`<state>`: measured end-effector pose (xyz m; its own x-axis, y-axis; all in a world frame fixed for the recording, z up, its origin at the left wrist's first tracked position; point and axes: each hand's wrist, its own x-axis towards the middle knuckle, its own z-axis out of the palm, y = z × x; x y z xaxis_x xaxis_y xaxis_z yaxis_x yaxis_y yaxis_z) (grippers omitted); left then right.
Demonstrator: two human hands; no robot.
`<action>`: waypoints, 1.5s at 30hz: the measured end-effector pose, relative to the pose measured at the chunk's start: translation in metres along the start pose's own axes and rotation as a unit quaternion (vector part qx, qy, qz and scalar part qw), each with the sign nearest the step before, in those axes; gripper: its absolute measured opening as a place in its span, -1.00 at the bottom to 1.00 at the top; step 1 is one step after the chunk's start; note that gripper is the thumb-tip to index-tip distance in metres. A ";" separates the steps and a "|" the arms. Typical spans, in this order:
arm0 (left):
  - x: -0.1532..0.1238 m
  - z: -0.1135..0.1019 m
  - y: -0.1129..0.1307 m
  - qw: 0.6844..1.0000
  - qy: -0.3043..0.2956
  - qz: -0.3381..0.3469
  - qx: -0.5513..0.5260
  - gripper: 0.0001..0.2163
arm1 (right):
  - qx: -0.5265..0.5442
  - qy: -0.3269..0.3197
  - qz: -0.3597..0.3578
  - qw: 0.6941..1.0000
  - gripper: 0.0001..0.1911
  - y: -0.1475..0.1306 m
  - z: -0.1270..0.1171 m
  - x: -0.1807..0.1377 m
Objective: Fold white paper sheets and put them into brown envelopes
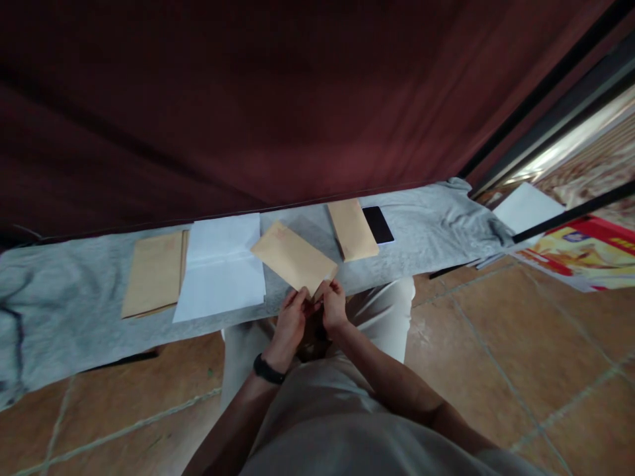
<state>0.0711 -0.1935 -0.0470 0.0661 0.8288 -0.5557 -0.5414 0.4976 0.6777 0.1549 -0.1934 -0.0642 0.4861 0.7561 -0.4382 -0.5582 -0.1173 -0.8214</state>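
Note:
Both my hands pinch the near end of a tan paper envelope (296, 258), which slants away to the left over the cloth. My left hand (292, 320) has its thumb on the envelope's near corner. On the same end, my right hand (334, 307) closes its fingers on a small turned-up part that looks like the flap. White paper sheets (223, 268) with a crease across them lie left of the held envelope. Beyond them is a stack of tan envelopes (153, 272). Another pile of tan envelopes (353, 229) rests to the right.
A grey cloth (426, 231) covers the long narrow surface. The dark phone-like slab (378, 225) lies beside the right pile. A dark red curtain (248, 99) hangs behind. At the right, a colourful printed box (590, 254) and a white sheet (528, 208) sit past a black bar.

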 end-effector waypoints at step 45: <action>0.037 -0.021 0.010 0.984 -0.006 0.113 0.136 -0.28 | -0.046 -0.121 0.043 0.991 -0.74 0.010 0.003 0.036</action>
<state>0.0505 -0.1631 -0.0709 -0.0189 0.9284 -0.3710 -0.2993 0.3488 0.8881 0.1653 -0.1654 -0.0873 0.2576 0.8721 -0.4160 -0.5216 -0.2369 -0.8196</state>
